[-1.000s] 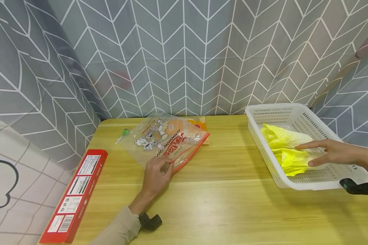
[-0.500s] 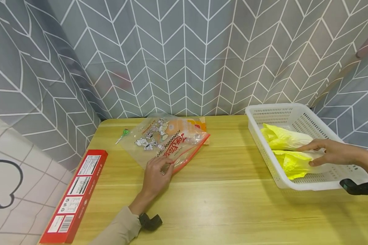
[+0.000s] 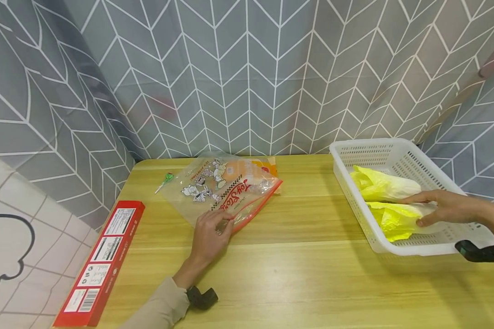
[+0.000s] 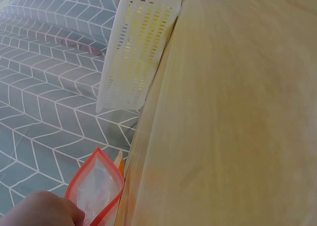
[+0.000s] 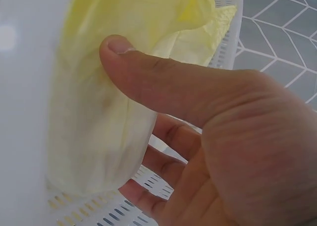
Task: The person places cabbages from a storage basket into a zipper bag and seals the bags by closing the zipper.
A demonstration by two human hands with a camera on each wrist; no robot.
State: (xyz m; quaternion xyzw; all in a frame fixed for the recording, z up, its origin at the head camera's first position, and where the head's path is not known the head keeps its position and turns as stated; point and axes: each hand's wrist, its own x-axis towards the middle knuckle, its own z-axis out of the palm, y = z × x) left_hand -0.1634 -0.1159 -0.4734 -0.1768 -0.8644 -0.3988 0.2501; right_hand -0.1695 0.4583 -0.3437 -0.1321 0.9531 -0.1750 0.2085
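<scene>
My left hand (image 3: 211, 232) pinches the edge of a clear zip bag (image 3: 201, 183) with a red rim and cartoon print, which lies on the table. In the left wrist view the bag's red-rimmed mouth (image 4: 119, 186) gapes beside the hand (image 4: 42, 208). At the right, my right hand (image 3: 450, 208) reaches into a white plastic basket (image 3: 356, 230) and grips the nearer of two napa cabbage pieces (image 3: 391, 219). The thumb lies over the pale stalk (image 5: 94, 141) and the fingers curl behind it. Another napa cabbage piece (image 3: 380, 183) rests just behind.
A long red box (image 3: 100, 262) lies along the table's left edge. A green-topped lollipop (image 3: 164, 182) sits left of the bag, and an orange packet (image 3: 267, 167) is partly under it. A patterned grey curtain (image 3: 247, 77) hangs behind the wooden table (image 3: 304, 283).
My right hand has closed round the nearer napa cabbage piece, which has shifted slightly toward me, apart from the other. The left hand and the zip bag have stayed put.
</scene>
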